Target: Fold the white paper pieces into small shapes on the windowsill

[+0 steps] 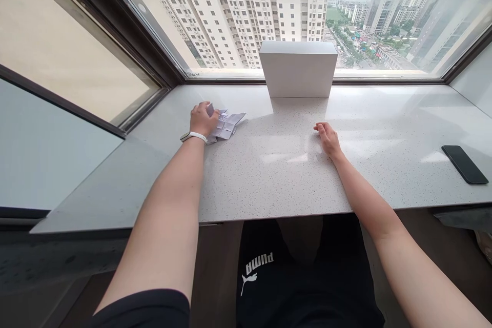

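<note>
At the left of the counter, my left hand [203, 119] is on a creased, pale lilac folded paper [227, 125]. Part of the paper stands up between the thumb and the fingers, and some of it is hidden behind the hand. A watch with a white band [197, 136] is on the left wrist. Right of the middle, my right hand [327, 139] rests on the counter with its fingers curled in, apart from the paper. Nothing shows in it.
A white box [300, 72] stands upright against the window at the back of the speckled white counter [269, 179]. A black phone [465, 164] lies flat at the far right. Window frames [142, 51] bound the counter at the left and back.
</note>
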Motion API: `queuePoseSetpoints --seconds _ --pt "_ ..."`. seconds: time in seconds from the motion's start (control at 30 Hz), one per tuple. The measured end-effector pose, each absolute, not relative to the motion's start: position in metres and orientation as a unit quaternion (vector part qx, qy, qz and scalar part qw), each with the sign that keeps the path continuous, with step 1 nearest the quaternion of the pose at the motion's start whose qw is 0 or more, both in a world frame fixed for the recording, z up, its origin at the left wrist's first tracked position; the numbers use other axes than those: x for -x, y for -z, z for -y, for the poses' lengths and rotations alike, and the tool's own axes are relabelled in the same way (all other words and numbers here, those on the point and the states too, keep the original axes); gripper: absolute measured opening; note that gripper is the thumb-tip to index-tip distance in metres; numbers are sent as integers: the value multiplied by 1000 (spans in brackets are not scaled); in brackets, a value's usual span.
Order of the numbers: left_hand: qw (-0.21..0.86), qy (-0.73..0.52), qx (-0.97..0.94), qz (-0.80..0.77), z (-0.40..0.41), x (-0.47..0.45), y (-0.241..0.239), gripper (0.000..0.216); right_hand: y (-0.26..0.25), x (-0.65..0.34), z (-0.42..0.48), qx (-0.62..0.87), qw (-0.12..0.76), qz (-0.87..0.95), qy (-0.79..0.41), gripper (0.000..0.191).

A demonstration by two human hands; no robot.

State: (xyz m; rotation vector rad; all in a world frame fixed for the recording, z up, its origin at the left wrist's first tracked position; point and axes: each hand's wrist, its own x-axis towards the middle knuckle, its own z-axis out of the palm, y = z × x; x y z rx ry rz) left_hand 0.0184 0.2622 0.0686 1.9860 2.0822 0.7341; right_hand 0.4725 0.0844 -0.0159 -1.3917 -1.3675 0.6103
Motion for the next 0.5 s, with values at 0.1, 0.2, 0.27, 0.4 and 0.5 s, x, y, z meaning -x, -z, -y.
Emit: queuePoseSetpoints --seconds 0.1,0.2,0.27,0.4,0.5 --pt "96 -244 -668 -696 -265 -18 -71 70 16 -473 -84 581 519 572 -257 93" --pt "103 -234 -678 -690 -267 -17 -72 76 15 -473 -83 578 520 573 -259 93" --pt "111 -232 -680 -687 -269 -17 -72 92 14 -473 -83 579 518 574 -257 92" --pt "118 -221 -659 -709 -272 -18 -66 89 12 -472 -82 584 518 573 -251 94" --pt "131 -173 -652 -727 -271 -18 -62 86 12 -472 -81 584 521 569 -253 94"
